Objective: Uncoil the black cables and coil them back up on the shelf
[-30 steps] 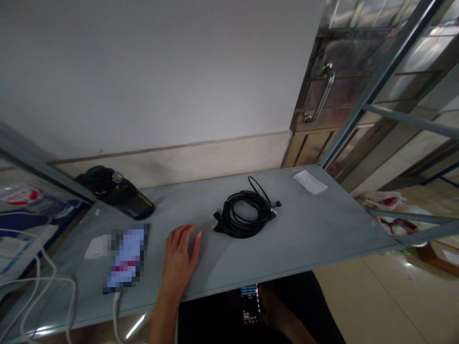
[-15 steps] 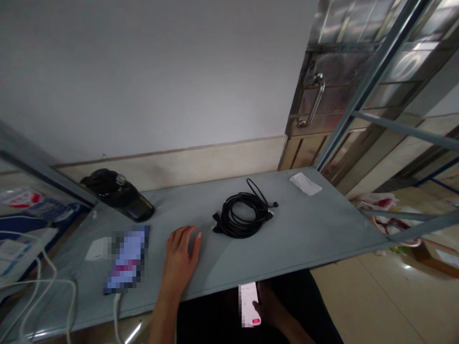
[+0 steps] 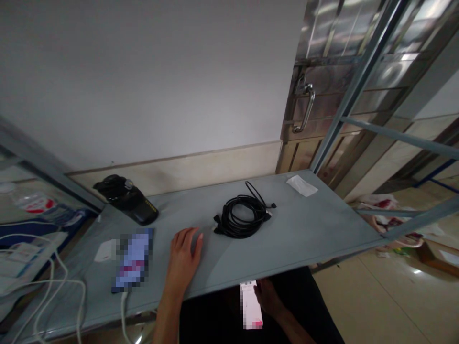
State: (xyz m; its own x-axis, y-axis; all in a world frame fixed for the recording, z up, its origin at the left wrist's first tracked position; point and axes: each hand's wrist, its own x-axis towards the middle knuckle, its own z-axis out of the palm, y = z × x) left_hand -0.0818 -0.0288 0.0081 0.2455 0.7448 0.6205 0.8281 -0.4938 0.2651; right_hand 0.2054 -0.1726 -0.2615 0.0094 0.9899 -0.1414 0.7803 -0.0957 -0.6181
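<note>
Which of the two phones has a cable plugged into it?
The phone on the table, left of the left hand: a white cable leaves its near end. The phone in the right hand has none.

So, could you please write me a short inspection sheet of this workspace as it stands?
Surface: grey metal table, dull, by a white wall.
Job's things: lit phone below the table edge; coiled black cable on top.
Clutter: second phone, black device, two white slips.
Grippers: left hand flat on the table, holding nothing; right hand holds the lit phone.
Cables: white cables at the left end.
Surroundings: steel door, tiled floor.
</note>
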